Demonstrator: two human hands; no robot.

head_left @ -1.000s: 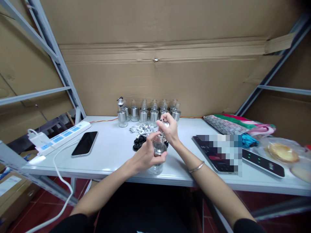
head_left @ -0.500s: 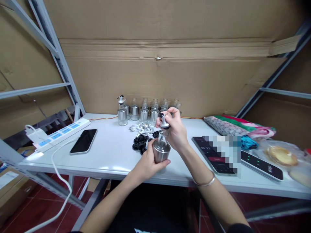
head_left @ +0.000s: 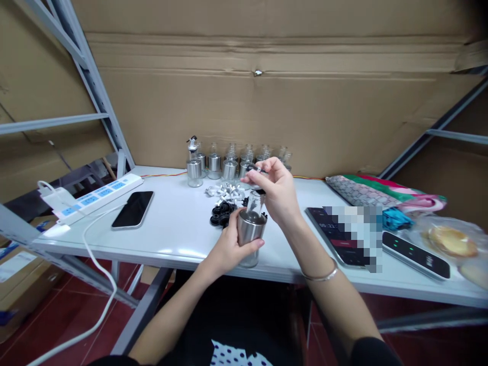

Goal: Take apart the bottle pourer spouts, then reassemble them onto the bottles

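My left hand point(head_left: 226, 249) is wrapped round a glass bottle point(head_left: 251, 229) with a metal sleeve, upright at the table's front edge. Over its neck, my right hand point(head_left: 278, 190) pinches a pourer cap point(head_left: 256, 170) with a black tip; my fingers cover much of it. Whether the cap touches the bottle's mouth I cannot tell. Behind the left hand lie black rings point(head_left: 221, 213) in a heap, and white-silver pourer pieces point(head_left: 229, 193) beyond them. At the back stands a row of similar bottles point(head_left: 230, 168); the leftmost bottle point(head_left: 194, 170) carries a pourer.
On the left are a power strip point(head_left: 95, 198) and a dark phone point(head_left: 133, 209) with a white cable. To the right lie another phone point(head_left: 335, 239), a black-topped device point(head_left: 415, 255), a bagged pastry point(head_left: 453, 241) and a patterned cloth bag point(head_left: 358, 193). Cardboard point(head_left: 229, 101) backs the table.
My right hand has turned on the pourer cap, and my fingers now hide more of it. The left hand still holds the bottle. The camera view has shifted slightly.
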